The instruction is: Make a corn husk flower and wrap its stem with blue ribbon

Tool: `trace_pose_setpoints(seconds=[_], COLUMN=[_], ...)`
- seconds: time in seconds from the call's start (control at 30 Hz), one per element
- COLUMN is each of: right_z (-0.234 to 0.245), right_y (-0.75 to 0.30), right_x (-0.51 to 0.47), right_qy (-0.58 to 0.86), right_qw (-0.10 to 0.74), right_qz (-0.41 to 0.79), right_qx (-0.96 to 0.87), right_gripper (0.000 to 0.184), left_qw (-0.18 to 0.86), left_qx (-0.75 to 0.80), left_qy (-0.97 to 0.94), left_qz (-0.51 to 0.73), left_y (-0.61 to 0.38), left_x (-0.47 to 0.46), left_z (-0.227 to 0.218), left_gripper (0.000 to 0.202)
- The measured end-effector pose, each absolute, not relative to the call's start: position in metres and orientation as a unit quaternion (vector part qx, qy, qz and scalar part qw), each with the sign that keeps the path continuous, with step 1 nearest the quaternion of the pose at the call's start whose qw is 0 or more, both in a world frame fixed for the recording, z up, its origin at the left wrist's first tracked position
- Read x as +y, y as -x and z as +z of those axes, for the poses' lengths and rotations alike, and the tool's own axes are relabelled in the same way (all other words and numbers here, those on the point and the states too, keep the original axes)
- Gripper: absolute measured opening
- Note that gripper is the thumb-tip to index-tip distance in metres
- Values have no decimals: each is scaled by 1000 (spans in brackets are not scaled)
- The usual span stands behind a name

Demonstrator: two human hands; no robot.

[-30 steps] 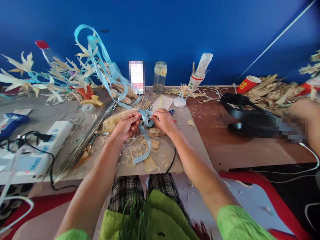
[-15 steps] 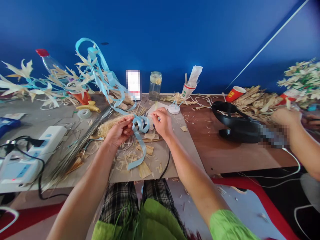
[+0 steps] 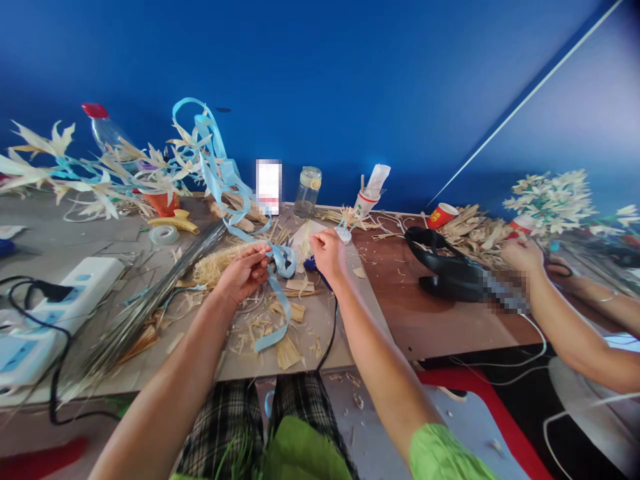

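My left hand point(image 3: 245, 270) is closed in a pinch at the light blue ribbon point(image 3: 277, 300). One ribbon end hangs in front of the fingertips, and a loose curl lies just right of them. To the right, my right hand point(image 3: 327, 255) is closed, thumb against fingers, its knuckles hiding most of the grip. A pale, thin piece shows by its fingertips; whether it is held I cannot make out. Longer ribbon loops point(image 3: 215, 143) rise behind my left hand, among pale husk flowers point(image 3: 100, 190). Below the hands lie husk scraps point(image 3: 287, 347).
Left are a bundle of thin wires point(image 3: 145, 307), a power strip point(image 3: 75, 313), a tape roll point(image 3: 163, 235) and a yellow tool point(image 3: 175, 222). A clear bottle point(image 3: 306, 193) and white cup point(image 3: 367, 203) stand behind. Rightward are a black headband-like device point(image 3: 443, 267) and another person's hand point(image 3: 523, 257).
The camera view has shifted slightly, moving the right-hand side leftward. My right hand sits a little lower, and a dark blue object now shows beneath it. My left hand keeps its pinch.
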State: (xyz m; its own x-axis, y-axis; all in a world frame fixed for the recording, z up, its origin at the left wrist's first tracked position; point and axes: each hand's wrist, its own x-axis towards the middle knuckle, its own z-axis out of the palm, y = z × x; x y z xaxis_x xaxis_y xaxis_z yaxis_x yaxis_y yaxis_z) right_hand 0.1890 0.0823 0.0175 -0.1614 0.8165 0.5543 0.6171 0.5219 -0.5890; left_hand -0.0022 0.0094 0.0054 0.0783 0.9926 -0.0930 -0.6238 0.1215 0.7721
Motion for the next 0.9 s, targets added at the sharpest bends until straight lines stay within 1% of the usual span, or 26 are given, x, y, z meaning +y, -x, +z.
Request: trace_pose_setpoints(seconds=[0.17,0.27,0.43,0.57,0.77,0.9], right_z=[22,21,19,19,21,20], right_y=[-175,-166,-156,-154,-152,-151], right_x=[86,90,101,115,136,141], right_qy=[544,544,537,540,512,496], right_qw=[317,256,191,141,12,-11], right_qz=[51,20,42,27,29,20], right_qx=[-775,-799,-821,-830,-858,-868], right_gripper=[19,20,22,24,25,22], left_qw=[674,676,676,674,678,683], left_qx=[315,306,296,303,307,311], left_qy=[-291,-292,-295,-285,-279,-272], left_qz=[601,604,607,611,607,603], left_y=[2,2,3,3,2,2], left_x=[10,10,10,9,9,9], left_z=[3,1,0,0,0,0], left_gripper=[14,16,16,16,18,18])
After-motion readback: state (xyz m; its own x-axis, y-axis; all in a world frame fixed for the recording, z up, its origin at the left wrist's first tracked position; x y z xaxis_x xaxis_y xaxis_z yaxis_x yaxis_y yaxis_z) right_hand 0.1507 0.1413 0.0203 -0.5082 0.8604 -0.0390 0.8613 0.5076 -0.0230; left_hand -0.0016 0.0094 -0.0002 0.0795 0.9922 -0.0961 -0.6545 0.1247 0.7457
